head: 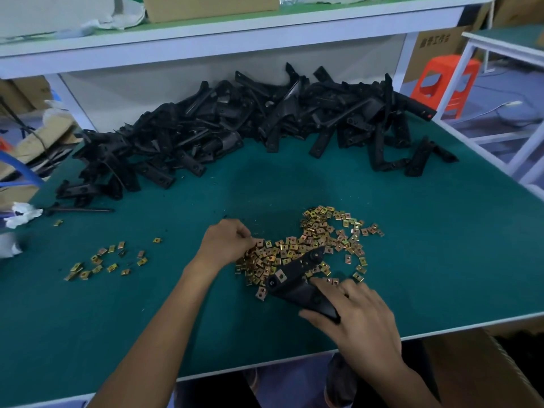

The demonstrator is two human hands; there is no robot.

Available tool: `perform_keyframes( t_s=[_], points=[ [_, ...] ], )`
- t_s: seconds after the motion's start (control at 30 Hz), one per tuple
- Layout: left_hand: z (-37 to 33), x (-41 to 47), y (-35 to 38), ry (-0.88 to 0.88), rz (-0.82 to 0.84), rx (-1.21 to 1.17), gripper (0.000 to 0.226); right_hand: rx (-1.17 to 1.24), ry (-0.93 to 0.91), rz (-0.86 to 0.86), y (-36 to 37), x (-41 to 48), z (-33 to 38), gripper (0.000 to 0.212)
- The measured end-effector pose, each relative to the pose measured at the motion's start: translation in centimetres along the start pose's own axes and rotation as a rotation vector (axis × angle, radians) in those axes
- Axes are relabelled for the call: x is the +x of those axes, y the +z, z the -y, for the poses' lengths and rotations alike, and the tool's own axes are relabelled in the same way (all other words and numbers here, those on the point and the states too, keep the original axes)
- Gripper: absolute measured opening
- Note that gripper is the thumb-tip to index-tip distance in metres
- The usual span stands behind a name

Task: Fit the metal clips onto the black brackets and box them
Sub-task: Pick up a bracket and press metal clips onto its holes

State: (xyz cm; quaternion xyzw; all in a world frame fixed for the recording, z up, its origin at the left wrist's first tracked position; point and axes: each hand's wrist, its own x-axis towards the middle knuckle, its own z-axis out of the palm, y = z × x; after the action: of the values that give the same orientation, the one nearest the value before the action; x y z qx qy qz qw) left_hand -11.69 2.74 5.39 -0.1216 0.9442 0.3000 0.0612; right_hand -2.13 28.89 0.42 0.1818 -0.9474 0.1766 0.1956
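Observation:
My right hand grips the near end of a black bracket that lies across a heap of gold metal clips on the green table. One clip sits on the bracket's left arm. My left hand reaches into the left edge of the heap, its fingers curled down among the clips; whether it pinches one is hidden. A big pile of black brackets stretches along the back of the table.
A smaller scatter of clips lies at the left. A long black tool and crumpled white cloth lie near the left edge. A cardboard box stands below the table's front right. A white shelf hangs overhead.

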Motion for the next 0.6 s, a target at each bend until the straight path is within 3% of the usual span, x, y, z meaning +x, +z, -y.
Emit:
perform_keyframes(
  t_s=[0.2, 0.47, 0.6],
  points=[
    [0.0, -0.4, -0.2, 0.090, -0.199, -0.227, 0.008, -0.015, 0.010, 0.008, -0.1, 0.0, 0.1, 0.060],
    [0.6, -1.4, -1.2, 0.090, -0.160, -0.290, 0.007, -0.021, 0.003, -0.005, -0.1, 0.0, 0.1, 0.060],
    [-0.9, -3.1, -1.2, 0.113, -0.116, -0.563, 0.008, -0.009, 0.001, -0.012, 0.0, -0.1, 0.0, 0.060]
  ],
)
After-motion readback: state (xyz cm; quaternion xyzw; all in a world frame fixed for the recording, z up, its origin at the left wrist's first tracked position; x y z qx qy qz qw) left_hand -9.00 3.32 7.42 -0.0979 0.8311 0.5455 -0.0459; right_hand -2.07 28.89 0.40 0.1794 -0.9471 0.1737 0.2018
